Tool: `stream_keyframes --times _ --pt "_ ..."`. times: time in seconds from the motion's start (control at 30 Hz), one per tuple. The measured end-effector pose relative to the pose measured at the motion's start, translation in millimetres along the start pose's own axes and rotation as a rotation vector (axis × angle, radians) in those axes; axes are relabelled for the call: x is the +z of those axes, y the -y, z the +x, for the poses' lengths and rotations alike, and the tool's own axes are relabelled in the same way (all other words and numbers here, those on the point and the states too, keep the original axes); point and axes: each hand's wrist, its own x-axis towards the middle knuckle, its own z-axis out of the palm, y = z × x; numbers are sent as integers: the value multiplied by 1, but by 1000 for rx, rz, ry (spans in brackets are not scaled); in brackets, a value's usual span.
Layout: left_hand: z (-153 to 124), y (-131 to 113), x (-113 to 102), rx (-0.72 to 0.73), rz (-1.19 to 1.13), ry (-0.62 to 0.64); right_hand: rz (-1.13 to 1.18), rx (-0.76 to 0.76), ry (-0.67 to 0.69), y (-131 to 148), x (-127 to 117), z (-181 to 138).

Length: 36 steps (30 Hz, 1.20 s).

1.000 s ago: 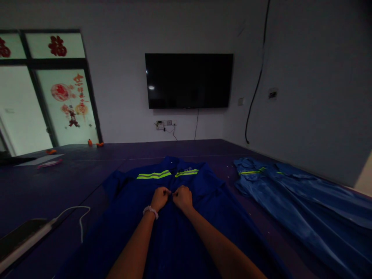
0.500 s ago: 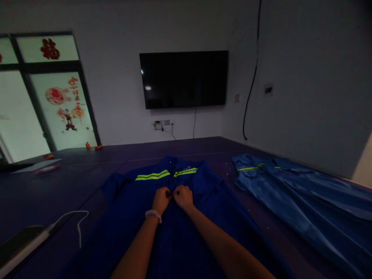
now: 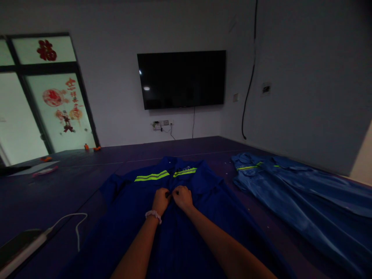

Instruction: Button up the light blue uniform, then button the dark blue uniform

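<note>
A dark blue work shirt [image 3: 124, 209] with yellow-green reflective stripes across the chest lies spread on a purple surface, collar pointing away from me. My left hand [image 3: 161, 199], with a pale scrunchie [image 3: 153, 216] round its wrist, pinches the shirt's front edge just below the stripes. Close beside it, my right hand [image 3: 182, 197] pinches the same front opening from the other side. Both hands have closed fingers, their tips almost meeting at the middle of the shirt. Whatever small part lies between the fingertips is hidden.
More blue garments [image 3: 290, 193] with a yellow-green stripe lie to the right. At the lower left is a phone-like device [image 3: 21, 248] with a white cable [image 3: 68, 215]. Small orange objects [image 3: 97, 148] sit near the door. A television [image 3: 183, 79] hangs on the far wall.
Both hands stay pinching the shirt's front at nearly the same spot, with only slight finger movement. The whole view has shifted a little.
</note>
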Motion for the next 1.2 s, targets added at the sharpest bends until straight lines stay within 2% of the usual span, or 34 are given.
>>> stream_keyframes --times 0.27,0.53,0.77,1.2 --pt "1 -3 0 52 -12 38 3 5 -1 1 -2 -1" --pt "2 -2 0 8 -29 42 -5 -29 16 2 -5 -2" --pt "2 -4 2 -35 -58 43 -244 -219 128 0 -9 -4" --pt "3 -4 4 -130 -95 -36 -313 -220 66 4 -11 -5"
